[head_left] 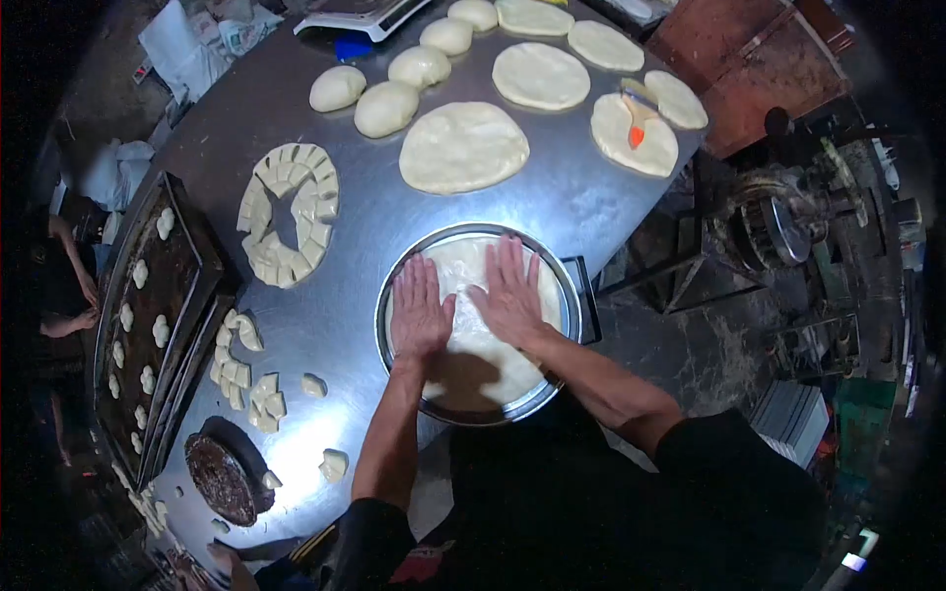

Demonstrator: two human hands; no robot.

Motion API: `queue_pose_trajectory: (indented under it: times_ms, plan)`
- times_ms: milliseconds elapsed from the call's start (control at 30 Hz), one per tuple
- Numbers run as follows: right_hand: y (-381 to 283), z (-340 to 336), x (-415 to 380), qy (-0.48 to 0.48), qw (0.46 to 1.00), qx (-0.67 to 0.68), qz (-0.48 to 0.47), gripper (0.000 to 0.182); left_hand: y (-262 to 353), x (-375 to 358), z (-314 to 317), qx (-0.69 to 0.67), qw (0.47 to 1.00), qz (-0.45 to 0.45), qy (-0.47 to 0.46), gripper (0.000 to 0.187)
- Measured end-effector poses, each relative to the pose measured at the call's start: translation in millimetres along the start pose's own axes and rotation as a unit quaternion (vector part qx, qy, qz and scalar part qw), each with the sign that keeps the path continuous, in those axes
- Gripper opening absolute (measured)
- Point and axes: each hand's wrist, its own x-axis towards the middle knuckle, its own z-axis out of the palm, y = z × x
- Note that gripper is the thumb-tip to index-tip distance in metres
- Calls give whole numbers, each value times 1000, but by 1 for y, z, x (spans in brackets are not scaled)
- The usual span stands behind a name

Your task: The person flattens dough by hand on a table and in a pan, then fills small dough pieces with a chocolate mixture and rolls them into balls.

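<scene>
A round metal pan [380,330] sits at the near edge of the steel table. Inside it lies a wide, flat sheet of pale dough [498,379] with a shiny surface. My left hand [422,313] presses on the left half of this dough, palm down, fingers stretched toward the far rim. On the right half rests my right hand [509,294], also flat, with its fingers pointing away from me. Both thumbs point inward, and neither hand grips anything. Just beyond the pan lies a large flattened dough round [463,148].
Dough balls [386,108] and smaller flat rounds [541,76] lie at the back; one carries an orange-tipped brush [637,128]. Cut dough pieces [288,212] form a ring at left, near stacked dark trays [158,325]. Another person's hand [84,317] shows far left.
</scene>
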Motion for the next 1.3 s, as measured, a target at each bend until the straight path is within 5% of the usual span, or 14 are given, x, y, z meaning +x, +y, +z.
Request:
queue_pose_trajectory:
  times_ms: [133, 200, 267, 333, 467, 533, 667, 867, 933, 1000, 1133, 1200, 1267, 1300]
  plan:
    - [12, -10, 8, -55, 993, 56, -90, 69, 17, -22, -9, 36, 994, -101, -32, 67]
    - [4, -24, 6, -58, 993, 104, -3, 66, 29, -8, -23, 78, 978, -127, -144, 65]
    - [19, 6, -20, 21, 999, 35, 3, 63, 29, 10, -18, 11, 994, 95, -48, 65]
    - [29, -1, -31, 2, 999, 42, -17, 63, 23, 19, -2, 13, 988, 146, -41, 65]
    - [49, -21, -4, -135, 980, 109, -97, 68, 32, -4, -7, 29, 998, 60, 15, 63]
    - [47, -26, 1, -153, 966, 193, -73, 70, 37, -11, -29, 56, 994, -32, -88, 60]
    - [43, -20, -41, -43, 997, -18, -58, 74, 36, 26, 0, 21, 979, 203, -21, 63]
    - [71, -36, -5, -165, 963, 143, -156, 68, 46, -11, -2, 3, 999, 47, 3, 66]
    - [57, -46, -17, -56, 985, 141, -76, 64, 48, -6, -12, 73, 992, -25, -102, 64]
    - [57, -33, -35, -60, 995, -8, -74, 65, 51, 14, -3, -26, 988, 150, -2, 62]
    - [56, -46, -16, -93, 988, 78, -96, 64, 42, 14, -7, -6, 992, 123, 29, 56]
    - [36, -61, 11, -133, 984, 121, -3, 65, 29, 27, -41, -204, 974, 80, -50, 44]
    - [35, -22, 13, -86, 983, 45, -154, 63, 21, 40, -70, -326, 943, -67, 24, 37]
    - [29, -24, 18, -100, 980, 55, -164, 63, 7, 51, -58, -231, 969, -6, 89, 38]
